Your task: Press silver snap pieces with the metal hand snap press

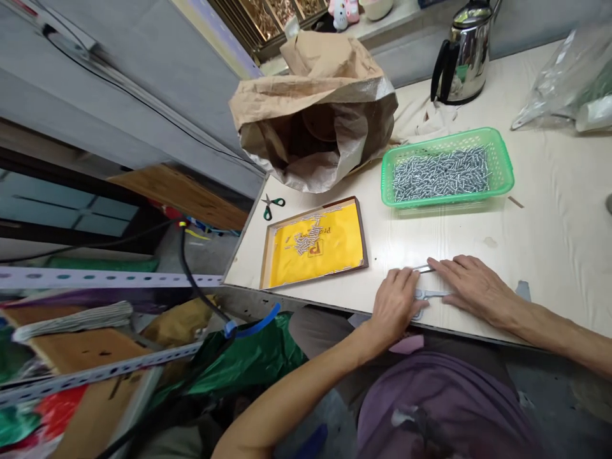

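Both my hands are at the front edge of the table. My left hand [394, 298] has its fingers curled together over the left end of a small light grey part [434, 294] with loop-like openings. A thin shiny metal rod [422, 269] lies just beyond it, between my hands. My right hand [478, 288] touches the rod's end with its index fingertip, and its thumb rests on the right end of the grey part. My fingers hide how the rod and the grey part are joined, if at all.
A green basket [503, 167] holds many small metal pins. Left of it, a shallow tray [364, 245] with a yellow sheet carries loose pins. Scissors [270, 205], an open paper sack [268, 137], a kettle [466, 60] and a plastic bag [564, 76] stand or lie around.
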Motion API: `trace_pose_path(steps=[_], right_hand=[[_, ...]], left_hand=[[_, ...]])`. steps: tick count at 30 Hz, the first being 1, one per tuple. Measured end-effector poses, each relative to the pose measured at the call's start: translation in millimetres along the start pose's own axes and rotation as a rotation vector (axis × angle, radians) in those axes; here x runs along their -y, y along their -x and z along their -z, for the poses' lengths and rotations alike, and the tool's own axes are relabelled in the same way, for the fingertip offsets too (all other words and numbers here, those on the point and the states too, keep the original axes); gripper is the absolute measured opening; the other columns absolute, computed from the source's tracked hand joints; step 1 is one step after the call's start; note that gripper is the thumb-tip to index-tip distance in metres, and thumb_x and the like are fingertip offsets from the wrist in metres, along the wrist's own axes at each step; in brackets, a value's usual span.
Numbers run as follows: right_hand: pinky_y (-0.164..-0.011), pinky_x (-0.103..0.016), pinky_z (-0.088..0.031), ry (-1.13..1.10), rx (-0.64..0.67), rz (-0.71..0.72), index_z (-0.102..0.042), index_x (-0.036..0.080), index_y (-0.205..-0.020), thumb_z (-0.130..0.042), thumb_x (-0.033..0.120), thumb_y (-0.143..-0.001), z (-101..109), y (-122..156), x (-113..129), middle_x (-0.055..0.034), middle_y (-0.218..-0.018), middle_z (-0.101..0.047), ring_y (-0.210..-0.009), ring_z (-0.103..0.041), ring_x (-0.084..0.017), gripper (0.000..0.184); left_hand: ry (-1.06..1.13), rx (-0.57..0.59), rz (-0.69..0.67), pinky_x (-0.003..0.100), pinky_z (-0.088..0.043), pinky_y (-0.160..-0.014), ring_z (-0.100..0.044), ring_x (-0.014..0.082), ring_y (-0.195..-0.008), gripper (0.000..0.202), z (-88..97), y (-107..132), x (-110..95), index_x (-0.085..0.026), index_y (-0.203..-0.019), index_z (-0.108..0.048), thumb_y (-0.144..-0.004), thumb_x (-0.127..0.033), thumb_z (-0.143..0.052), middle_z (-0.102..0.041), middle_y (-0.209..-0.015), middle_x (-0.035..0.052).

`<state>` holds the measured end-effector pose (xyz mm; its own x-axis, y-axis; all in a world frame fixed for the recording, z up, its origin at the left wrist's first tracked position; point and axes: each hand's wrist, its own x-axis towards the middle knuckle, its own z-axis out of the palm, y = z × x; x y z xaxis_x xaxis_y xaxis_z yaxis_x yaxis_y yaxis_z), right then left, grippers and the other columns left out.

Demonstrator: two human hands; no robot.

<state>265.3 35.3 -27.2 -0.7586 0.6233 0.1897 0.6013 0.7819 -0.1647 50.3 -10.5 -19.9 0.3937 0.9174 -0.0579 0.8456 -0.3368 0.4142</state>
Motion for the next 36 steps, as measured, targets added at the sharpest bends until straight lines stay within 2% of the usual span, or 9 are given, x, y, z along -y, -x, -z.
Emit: trace_pose_path(steps=[3,6,11,16,21,25,29,33,36], right_hand=[[-0.079,-0.039,-0.046,-0.040,-0.033,-0.022,-0.022,0.010,-0.146,-0.058,0.027,-0.086,-1.2,4.4,1.2,-0.0140,-0.107,-0.064,-0.091,-0.056,-0.028,0.071],[-0.079,-0.040,-0.048,-0.062,-0.018,-0.055,-0.024,0.010,-0.145,-0.063,0.034,-0.084,-3.6,7.9,-1.8,-0.0160,-0.112,-0.061,-0.092,-0.056,-0.029,0.076],[-0.072,-0.037,-0.047,0.010,0.044,-0.090,-0.054,0.007,-0.119,-0.075,0.036,-0.076,-2.4,5.1,-6.5,-0.0131,-0.096,-0.061,-0.086,-0.054,-0.027,0.056],[-0.066,-0.032,-0.041,0.120,0.008,-0.096,-0.063,0.013,-0.089,-0.063,0.021,-0.088,-2.2,2.6,-0.7,-0.0065,-0.078,-0.059,-0.075,-0.052,-0.022,0.008],[-0.066,-0.030,-0.038,0.134,-0.083,-0.080,-0.060,0.017,-0.075,-0.045,0.011,-0.095,-4.9,6.0,6.9,-0.0030,-0.068,-0.055,-0.067,-0.050,-0.018,0.026],[-0.069,-0.031,-0.042,0.068,-0.019,-0.115,-0.063,0.015,-0.092,-0.058,0.028,-0.092,-0.4,3.1,-9.1,-0.0069,-0.081,-0.060,-0.076,-0.053,-0.021,0.014],[-0.074,-0.037,-0.045,-0.009,0.042,-0.060,-0.060,0.012,-0.115,-0.064,0.053,-0.083,-2.1,-2.8,-42.2,-0.0148,-0.100,-0.063,-0.086,-0.055,-0.027,0.052],[-0.071,-0.036,-0.043,-0.044,0.016,-0.097,-0.065,0.018,-0.101,-0.042,0.039,-0.096,-9.2,-15.7,-63.4,-0.0108,-0.090,-0.064,-0.081,-0.056,-0.024,0.031],[-0.071,-0.036,-0.041,0.005,-0.038,-0.113,-0.062,0.021,-0.082,-0.036,0.031,-0.097,-6.9,-31.9,-67.2,-0.0085,-0.082,-0.062,-0.078,-0.055,-0.023,0.032]], left_hand=[[-0.020,0.067,-0.202,0.050,-0.043,-0.103,-0.045,0.0315,-0.128,0.059,-7.0,-23.7,-2.3,-0.017,-0.137,-0.037,-0.087,-0.035,-0.064,-0.046,-0.142,0.0178],[-0.017,0.153,-0.279,0.049,-0.046,-0.098,-0.049,0.0313,-0.119,0.060,-5.6,-39.1,-4.1,-0.014,-0.138,-0.034,-0.089,-0.036,-0.061,-0.050,-0.135,0.0185],[-0.077,0.254,-0.280,0.044,-0.049,-0.086,-0.052,0.0295,-0.103,0.051,3.4,-46.9,-8.9,-0.007,-0.129,-0.040,-0.090,-0.033,-0.059,-0.056,-0.115,0.0164],[-0.092,0.213,-0.236,0.039,-0.049,-0.083,-0.053,0.0248,-0.097,0.025,-4.0,-46.8,-10.0,-0.014,-0.116,-0.051,-0.098,-0.029,-0.044,-0.057,-0.101,0.0103],[-0.133,0.209,-0.256,0.037,-0.050,-0.081,-0.057,0.0222,-0.093,0.022,-10.5,-48.8,-8.3,-0.016,-0.101,-0.059,-0.100,-0.024,-0.038,-0.060,-0.090,0.0078],[-0.150,0.098,-0.242,0.041,-0.052,-0.090,-0.059,0.0251,-0.107,0.028,-17.6,-47.5,-6.5,-0.012,-0.121,-0.053,-0.097,-0.025,-0.047,-0.063,-0.111,0.0134],[-0.189,-0.116,-0.215,0.045,-0.043,-0.108,-0.041,0.0304,-0.137,0.035,-40.8,-31.6,-12.6,-0.008,-0.129,-0.050,-0.096,-0.018,-0.047,-0.047,-0.143,0.0217],[-0.130,-0.187,-0.244,0.044,-0.042,-0.110,-0.042,0.0280,-0.138,0.032,-59.5,-17.9,-26.0,-0.012,-0.125,-0.056,-0.098,-0.025,-0.045,-0.052,-0.140,0.0175],[-0.094,-0.172,-0.223,0.046,-0.042,-0.109,-0.051,0.0251,-0.130,0.030,-58.0,-16.3,-37.3,-0.014,-0.119,-0.060,-0.098,-0.031,-0.047,-0.061,-0.130,0.0142]])
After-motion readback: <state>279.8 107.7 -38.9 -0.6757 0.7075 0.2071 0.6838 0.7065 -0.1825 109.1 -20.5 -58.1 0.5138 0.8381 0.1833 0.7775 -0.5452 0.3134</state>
